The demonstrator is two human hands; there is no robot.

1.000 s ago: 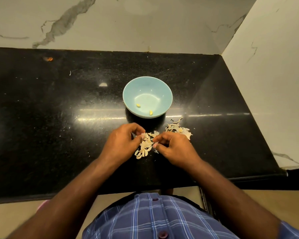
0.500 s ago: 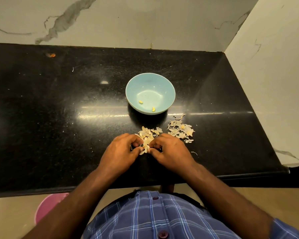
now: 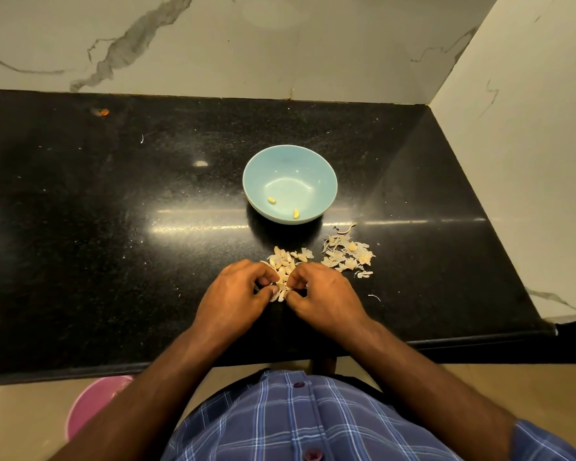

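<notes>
Change: a second ago both hands worked nearer the bowl. They have since drawn back toward the counter's near edge and have lain in the same place for the last half second. A pink tub (image 3: 90, 404) has come into view at the lower left of the frame, on the floor under the counter's edge.
Left hand (image 3: 236, 294): low in the centre of the frame, fingers curled, thumb and fingertips pinching at the near end of the seeds.
Right hand (image 3: 323, 297): mirrors it just to the right, fingers curled, pinching the same spot. The fingertips of the two hands almost meet.
Seeds (image 3: 283, 266): a small pale pile on the counter (image 3: 113, 211), between the two hands. The hands cover its near end, and its far end lies bare just above the knuckles.
Husks (image 3: 346, 256): a loose heap of thin scraps to the upper right of the right hand, apart from the seeds.
Bowl (image 3: 313, 168): light blue, upright, above the seeds at frame centre and well apart from both hands.
Kernels (image 3: 271, 200): two yellow ones inside the bowl.
Wall (image 3: 280, 44): veined marble behind and to the right.
</notes>
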